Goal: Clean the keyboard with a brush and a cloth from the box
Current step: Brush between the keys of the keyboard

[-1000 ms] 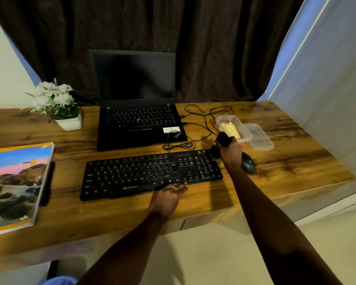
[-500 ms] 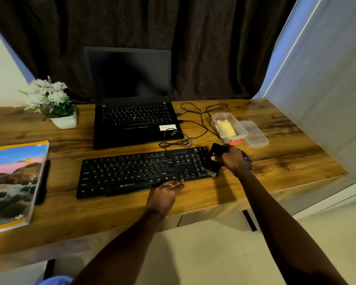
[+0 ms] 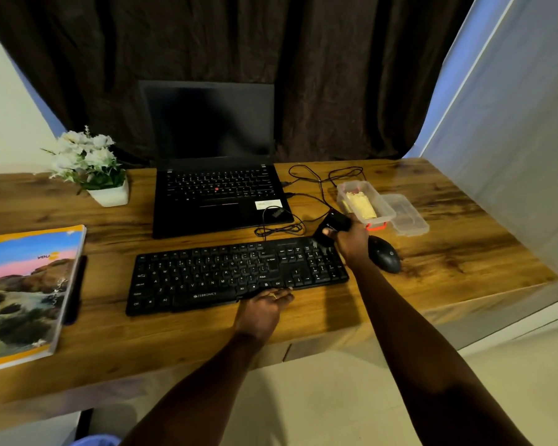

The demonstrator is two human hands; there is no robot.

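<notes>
The black keyboard (image 3: 232,272) lies on the wooden desk (image 3: 448,252) in front of the laptop. My left hand (image 3: 263,305) rests on its front edge, fingers pressing down on the rim. My right hand (image 3: 350,241) is closed around a black brush (image 3: 331,228), whose head sits over the keyboard's far right corner. Behind that hand stands the clear plastic box (image 3: 366,202) with a yellow cloth (image 3: 363,206) inside, its lid (image 3: 405,214) lying to its right.
A black mouse (image 3: 385,257) sits just right of my right wrist. Loose cables (image 3: 306,201) run between the box and the open laptop (image 3: 216,175). A potted white flower (image 3: 92,167) and a book (image 3: 23,294) occupy the left side. The desk's right edge is close to the mouse.
My right hand swept the brush down over the keyboard's right end and has come back up to its far right corner. My left hand has stayed on the front edge.
</notes>
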